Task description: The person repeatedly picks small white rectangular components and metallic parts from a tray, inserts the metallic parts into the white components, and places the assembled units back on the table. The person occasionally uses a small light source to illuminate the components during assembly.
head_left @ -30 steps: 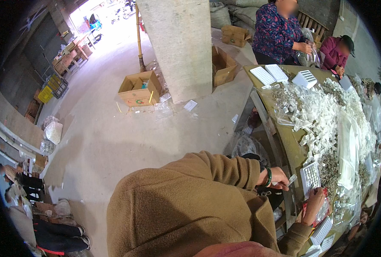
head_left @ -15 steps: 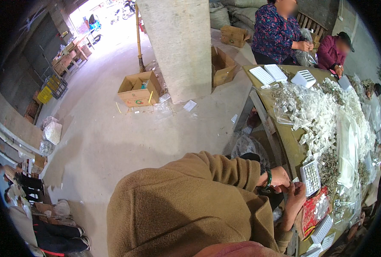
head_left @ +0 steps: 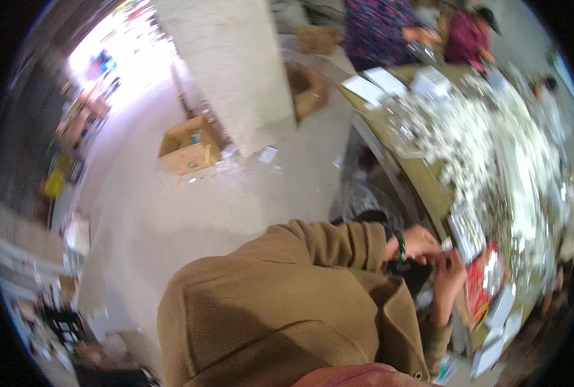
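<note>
My left hand [head_left: 419, 242], with a dark green bangle at its wrist, is closed in a pinch at the table's near edge. A small white piece [head_left: 446, 244] shows at its fingertips. Facing it, my right hand [head_left: 452, 274] has its fingers curled together close to the left fingertips. Blur hides what the right fingers hold. Just beyond both hands a white tray [head_left: 467, 231] with rows of small compartments lies tilted on the table. Beside my right hand is a red sheet [head_left: 479, 287] with a shiny clear bag or wrap on it.
The table [head_left: 432, 190] bears a heap of small white pieces [head_left: 457, 132] and clear plastic sleeves [head_left: 524, 187]. White trays [head_left: 363, 89] lie at its far end, near two people. A cardboard box [head_left: 187, 151] stands on the floor by a concrete pillar [head_left: 229, 71].
The whole view has shifted and blurred; table and pillar sit higher and farther left in the picture. Both my hands stay close together with fingers pinched beside the tray.
</note>
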Available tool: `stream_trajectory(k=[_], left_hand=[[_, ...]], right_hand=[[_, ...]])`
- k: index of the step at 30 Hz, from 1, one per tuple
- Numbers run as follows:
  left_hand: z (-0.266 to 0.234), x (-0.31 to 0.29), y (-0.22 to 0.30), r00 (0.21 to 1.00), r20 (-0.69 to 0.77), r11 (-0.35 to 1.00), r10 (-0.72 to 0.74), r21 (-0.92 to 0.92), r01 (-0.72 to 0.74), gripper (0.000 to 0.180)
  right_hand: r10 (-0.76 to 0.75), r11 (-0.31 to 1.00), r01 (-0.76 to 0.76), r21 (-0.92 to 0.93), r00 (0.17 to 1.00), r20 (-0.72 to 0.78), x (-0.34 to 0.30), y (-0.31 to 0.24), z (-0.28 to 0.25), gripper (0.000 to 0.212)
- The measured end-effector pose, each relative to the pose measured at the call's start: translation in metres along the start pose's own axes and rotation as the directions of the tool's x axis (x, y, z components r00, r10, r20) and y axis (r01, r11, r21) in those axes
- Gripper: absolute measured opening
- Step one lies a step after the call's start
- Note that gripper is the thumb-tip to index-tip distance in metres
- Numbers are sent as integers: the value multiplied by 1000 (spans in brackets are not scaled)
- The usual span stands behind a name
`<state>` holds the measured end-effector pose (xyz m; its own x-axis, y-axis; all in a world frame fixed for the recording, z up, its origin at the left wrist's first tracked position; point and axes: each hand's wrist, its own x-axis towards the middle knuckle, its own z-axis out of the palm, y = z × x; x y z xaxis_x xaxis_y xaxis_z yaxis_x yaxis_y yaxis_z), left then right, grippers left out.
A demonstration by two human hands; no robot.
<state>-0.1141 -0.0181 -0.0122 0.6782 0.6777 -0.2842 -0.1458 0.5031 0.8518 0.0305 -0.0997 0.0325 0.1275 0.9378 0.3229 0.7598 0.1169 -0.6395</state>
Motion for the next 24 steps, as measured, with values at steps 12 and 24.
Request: stream_trajectory(k=[12,24], left_hand=[[7,17,-3,955,89,957,-284,-38,288,23],[21,45,8,945,79,947,-317,75,312,20]], right_hand=[[116,991,-126,-52,980,-165,-19,28,8,14],[373,768,-315,557,928,11,-2,52,-24,13]])
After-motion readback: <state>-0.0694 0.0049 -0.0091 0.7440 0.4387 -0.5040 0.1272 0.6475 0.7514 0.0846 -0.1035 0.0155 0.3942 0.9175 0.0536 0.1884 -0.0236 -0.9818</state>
